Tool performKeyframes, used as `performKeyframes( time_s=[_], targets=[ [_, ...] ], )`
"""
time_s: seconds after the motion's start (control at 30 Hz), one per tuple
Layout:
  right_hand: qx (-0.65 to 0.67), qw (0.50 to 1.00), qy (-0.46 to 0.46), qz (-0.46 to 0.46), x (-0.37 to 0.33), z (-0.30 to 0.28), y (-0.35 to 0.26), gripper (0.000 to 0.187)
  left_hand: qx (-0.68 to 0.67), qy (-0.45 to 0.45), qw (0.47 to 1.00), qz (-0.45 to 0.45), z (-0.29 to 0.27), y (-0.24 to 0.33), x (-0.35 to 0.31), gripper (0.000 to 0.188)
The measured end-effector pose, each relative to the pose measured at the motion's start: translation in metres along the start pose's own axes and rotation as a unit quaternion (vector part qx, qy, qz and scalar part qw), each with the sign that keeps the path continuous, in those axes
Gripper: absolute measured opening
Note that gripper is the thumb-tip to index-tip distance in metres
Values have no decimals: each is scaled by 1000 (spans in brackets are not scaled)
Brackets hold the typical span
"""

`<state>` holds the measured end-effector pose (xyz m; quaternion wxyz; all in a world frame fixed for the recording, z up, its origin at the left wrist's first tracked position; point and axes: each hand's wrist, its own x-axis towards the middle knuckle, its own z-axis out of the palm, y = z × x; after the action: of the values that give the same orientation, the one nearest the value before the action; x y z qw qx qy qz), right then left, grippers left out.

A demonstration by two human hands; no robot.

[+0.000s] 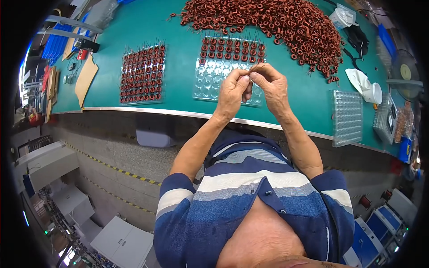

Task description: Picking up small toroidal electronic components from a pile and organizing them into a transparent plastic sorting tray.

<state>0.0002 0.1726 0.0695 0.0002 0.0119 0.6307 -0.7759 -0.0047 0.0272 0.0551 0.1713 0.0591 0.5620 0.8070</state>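
Note:
Both hands meet over the near right part of a clear plastic tray [203,91]. My left hand [233,91] is closed, thumb and fingers pinched on a small part mostly hidden by the fingers; it looks like a copper-wound ring coil. My right hand [271,85] pinches at the same spot, with thin wire ends between the fingertips. The tray's far rows hold reddish-brown ring coils [228,49] with their wire leads standing up; its nearer pockets are bare. To the left lies a second tray filled with ring coils [143,73].
A large heap of loose ring coils [268,22] covers the far side of the green table [178,49]. At the right are an empty clear tray [347,118], a white cup [374,94], a white cloth [356,79] and stacked trays [385,120]. Cardboard [86,80] lies at the left.

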Motion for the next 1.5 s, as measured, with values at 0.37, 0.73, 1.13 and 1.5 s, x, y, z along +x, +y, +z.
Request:
performKeyframes(
  time_s=[0.37, 0.73, 1.13, 1.5],
  targets=[
    [-66, 995, 41, 63, 13, 2, 23, 27, 242, 82, 961, 103, -6, -12, -3, 18],
    [61, 991, -30, 116, 15, -5, 29, 33, -8, 1, 1000, -14, -24, -14, -11, 9],
    [-30, 994, -25, 99, 17, 20, 55, 25, -93, 16, 994, -54, -47, -30, -10, 16],
    [-183, 977, 87, 71, 100, 84, 113, 20, 186, 81, 979, -38, -149, -44, 6, 47]
  ],
)
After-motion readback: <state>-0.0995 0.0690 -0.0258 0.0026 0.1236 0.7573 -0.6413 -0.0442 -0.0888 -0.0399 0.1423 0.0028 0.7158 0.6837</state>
